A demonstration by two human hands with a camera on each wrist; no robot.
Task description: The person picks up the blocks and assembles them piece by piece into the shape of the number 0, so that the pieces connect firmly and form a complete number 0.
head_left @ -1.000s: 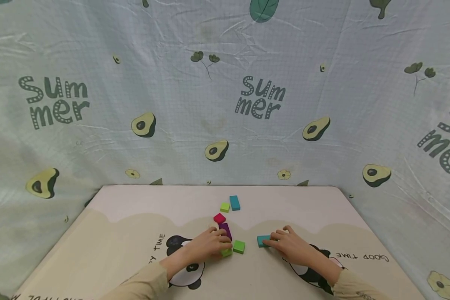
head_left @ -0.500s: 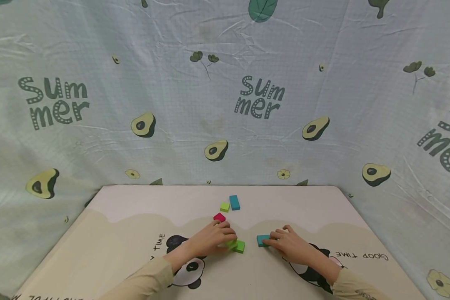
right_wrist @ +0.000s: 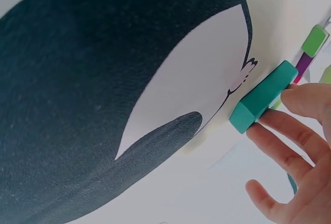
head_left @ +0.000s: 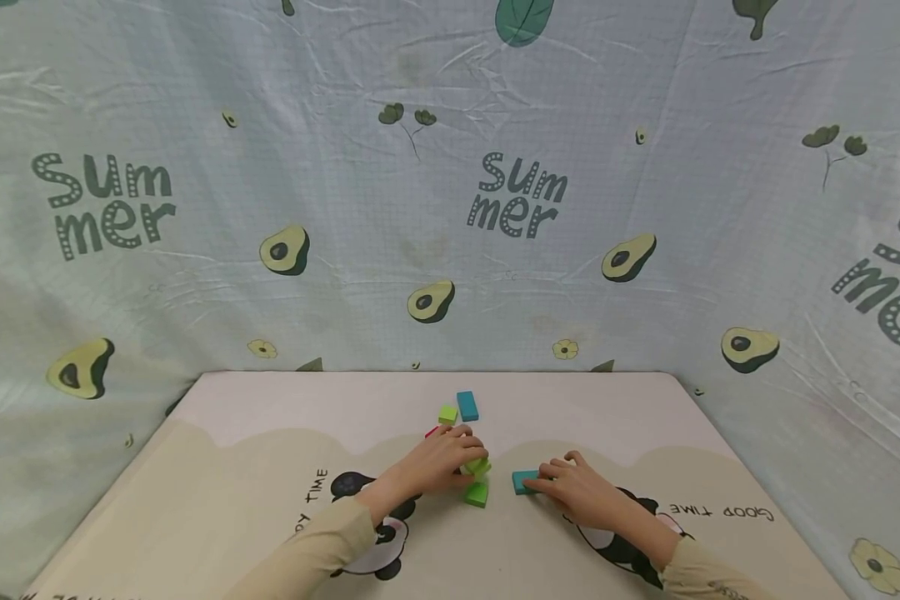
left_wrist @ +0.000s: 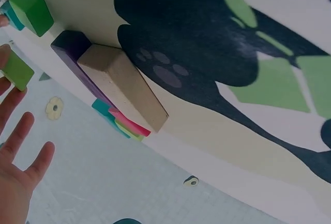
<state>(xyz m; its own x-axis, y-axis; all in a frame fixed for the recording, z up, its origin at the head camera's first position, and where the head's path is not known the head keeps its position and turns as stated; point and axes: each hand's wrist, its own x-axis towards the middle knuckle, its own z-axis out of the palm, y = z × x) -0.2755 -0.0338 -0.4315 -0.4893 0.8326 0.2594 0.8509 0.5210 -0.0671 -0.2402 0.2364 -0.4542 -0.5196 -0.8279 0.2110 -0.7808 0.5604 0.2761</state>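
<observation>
One lime block point(left_wrist: 19, 72) partly hidden in left hand point(head_left: 441, 461)

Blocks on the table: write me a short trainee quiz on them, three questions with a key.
1. Which block does the left grip hold? A) the red block; B) the lime block; C) the blue block.
2. True or false: the right grip touches nothing.
3. Fill in: in the left wrist view, the block that looks largest lies beside the purple block and is ____ in colour.

Key:
1. B.
2. False; it holds the teal block.
3. Beige; it is the beige block.
</observation>
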